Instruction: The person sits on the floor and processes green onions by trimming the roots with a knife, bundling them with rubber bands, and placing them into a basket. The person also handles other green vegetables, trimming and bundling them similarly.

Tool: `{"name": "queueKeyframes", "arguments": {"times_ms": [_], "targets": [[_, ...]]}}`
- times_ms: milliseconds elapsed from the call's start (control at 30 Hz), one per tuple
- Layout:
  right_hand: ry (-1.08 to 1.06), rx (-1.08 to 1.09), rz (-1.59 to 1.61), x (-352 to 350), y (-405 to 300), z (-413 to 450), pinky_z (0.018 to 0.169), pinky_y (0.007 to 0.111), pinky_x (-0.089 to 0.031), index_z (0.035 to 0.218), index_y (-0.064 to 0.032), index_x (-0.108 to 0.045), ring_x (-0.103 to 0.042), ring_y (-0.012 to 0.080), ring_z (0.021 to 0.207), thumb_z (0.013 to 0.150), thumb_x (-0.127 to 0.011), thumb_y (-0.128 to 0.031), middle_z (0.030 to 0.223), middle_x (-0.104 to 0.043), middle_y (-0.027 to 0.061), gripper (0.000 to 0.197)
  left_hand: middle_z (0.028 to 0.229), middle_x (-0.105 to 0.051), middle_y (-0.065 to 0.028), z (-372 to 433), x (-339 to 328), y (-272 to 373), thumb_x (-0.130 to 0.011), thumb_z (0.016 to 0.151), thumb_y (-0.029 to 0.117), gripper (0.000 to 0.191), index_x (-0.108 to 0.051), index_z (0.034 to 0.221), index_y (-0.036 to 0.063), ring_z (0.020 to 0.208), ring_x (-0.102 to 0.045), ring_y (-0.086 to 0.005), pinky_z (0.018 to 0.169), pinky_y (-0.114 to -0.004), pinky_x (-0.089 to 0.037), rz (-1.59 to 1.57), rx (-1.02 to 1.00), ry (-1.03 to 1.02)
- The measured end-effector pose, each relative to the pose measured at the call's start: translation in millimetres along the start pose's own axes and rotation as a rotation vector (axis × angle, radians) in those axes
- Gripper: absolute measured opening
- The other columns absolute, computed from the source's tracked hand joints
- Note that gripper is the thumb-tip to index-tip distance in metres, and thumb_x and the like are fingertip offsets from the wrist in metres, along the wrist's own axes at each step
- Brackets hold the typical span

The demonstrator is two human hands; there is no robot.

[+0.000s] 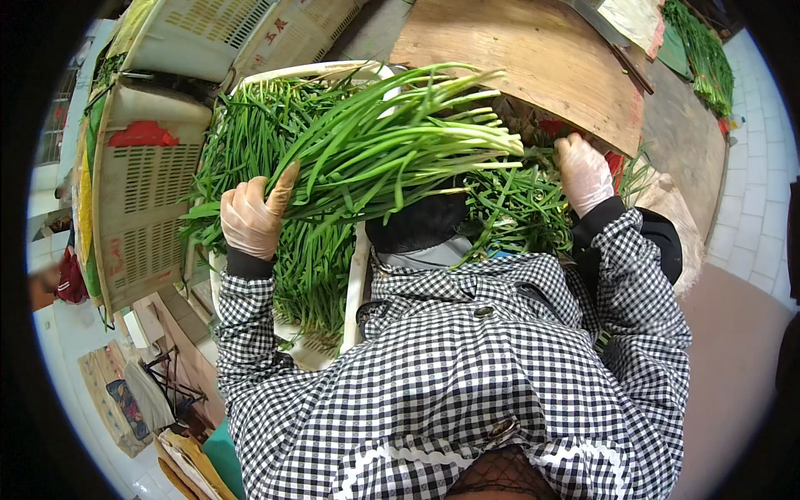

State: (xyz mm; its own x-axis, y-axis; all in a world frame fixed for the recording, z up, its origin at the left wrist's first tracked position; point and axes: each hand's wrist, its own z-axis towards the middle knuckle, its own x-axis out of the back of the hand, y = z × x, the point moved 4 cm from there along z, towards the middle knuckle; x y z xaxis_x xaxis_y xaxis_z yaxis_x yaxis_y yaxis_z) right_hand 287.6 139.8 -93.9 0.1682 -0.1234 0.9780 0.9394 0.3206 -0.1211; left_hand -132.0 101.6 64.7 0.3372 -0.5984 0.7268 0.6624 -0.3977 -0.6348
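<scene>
My left hand (257, 212), in a thin translucent glove, is closed around the leafy end of a large bunch of green chives (400, 140). Their pale cut ends point right, beside the wooden board. My right hand (582, 169), gloved the same way, is at the board's near edge with its fingers curled, close to red strips (614, 169). Whether its fingertips pinch anything cannot be told. Loose green leaves (522, 206) lie in a heap between my hands. Under the held bunch, a white plastic crate (356, 284) holds many more chives (315, 275).
A wooden board (519, 50) spans the top, with a long metal blade (590, 22) on it. Slotted plastic crates (156, 206) stand at the left. Tied green bundles (703, 59) lie at the upper right. A pale sack (669, 219) is right of my right hand.
</scene>
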Motion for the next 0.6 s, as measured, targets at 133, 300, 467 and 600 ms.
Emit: {"name": "queueKeyframes", "arguments": {"times_ms": [133, 300, 467, 600], "targets": [[-0.738, -0.006, 0.002, -47.9, 28.2, -40.8, 0.081, 0.041, -0.054, 0.100, -0.0045, -0.064, -0.066, 0.0319, 0.096, 0.082, -0.056, -0.004, 0.102, -0.066, 0.0171, 0.020, 0.085, -0.059, -0.0048, -12.5, -11.6, 3.5, -0.067, 0.078, 0.010, 0.071, -0.043, 0.140, 0.0356, 0.066, -0.057, -0.0184, 0.060, -0.034, -0.046, -0.010, 0.025, 0.055], [-0.021, -0.074, 0.801, 55.6, -0.2, 26.7, 0.080, 0.038, -0.051, 0.093, -0.0036, -0.070, -0.065, 0.0317, 0.088, 0.088, -0.060, -0.027, 0.092, -0.068, 0.0169, 0.026, 0.084, -0.058, -0.0016, -5.4, 1.4, 2.8, -0.066, 0.078, 0.013, 0.069, -0.045, 0.138, 0.0407, 0.063, -0.055, -0.0162, 0.062, -0.032, -0.044, 0.041, -0.008, 0.130], [-0.255, -0.063, 0.988, 72.5, -85.2, 58.7, 0.073, 0.038, -0.052, 0.094, -0.0013, -0.071, -0.066, 0.0289, 0.077, 0.085, -0.065, -0.030, 0.084, -0.068, 0.0172, 0.031, 0.086, -0.059, -0.0037, 17.0, 26.3, 3.4, -0.069, 0.077, 0.011, 0.071, -0.044, 0.138, 0.0373, 0.066, -0.057, -0.0182, 0.063, -0.033, -0.044, 0.088, -0.091, 0.059], [-0.073, -0.025, 0.899, 60.5, -98.1, 68.2, 0.071, 0.038, -0.053, 0.094, -0.0024, -0.070, -0.066, 0.0305, 0.076, 0.082, -0.067, -0.024, 0.085, -0.067, 0.0172, 0.025, 0.086, -0.057, -0.0028, 23.9, 30.2, 1.3, -0.066, 0.078, 0.011, 0.071, -0.043, 0.140, 0.0388, 0.066, -0.056, -0.0171, 0.065, -0.033, -0.044, 0.103, -0.095, 0.031]]}}
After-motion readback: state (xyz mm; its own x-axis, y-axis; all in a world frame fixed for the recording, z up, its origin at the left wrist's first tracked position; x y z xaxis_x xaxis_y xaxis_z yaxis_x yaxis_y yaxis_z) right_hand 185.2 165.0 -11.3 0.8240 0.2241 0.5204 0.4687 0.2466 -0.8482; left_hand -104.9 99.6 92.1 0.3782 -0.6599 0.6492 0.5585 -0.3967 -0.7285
